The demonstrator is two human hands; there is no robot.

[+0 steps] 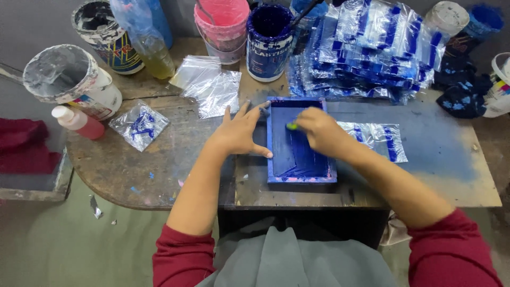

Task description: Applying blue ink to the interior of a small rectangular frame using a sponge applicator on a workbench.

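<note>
Hands at the blue frame (300, 141) on the worktop (441, 159): left (240, 133) spread flat on its rim, right (317, 129) closed on a small squeegee (291, 126); frame judged stiff, light, ink-slick, best gripped by side rails.

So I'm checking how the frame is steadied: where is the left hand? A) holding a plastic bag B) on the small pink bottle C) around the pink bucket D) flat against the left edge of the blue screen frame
D: the left hand lies spread on the table, fingers touching the left side of the blue screen frame.
</note>
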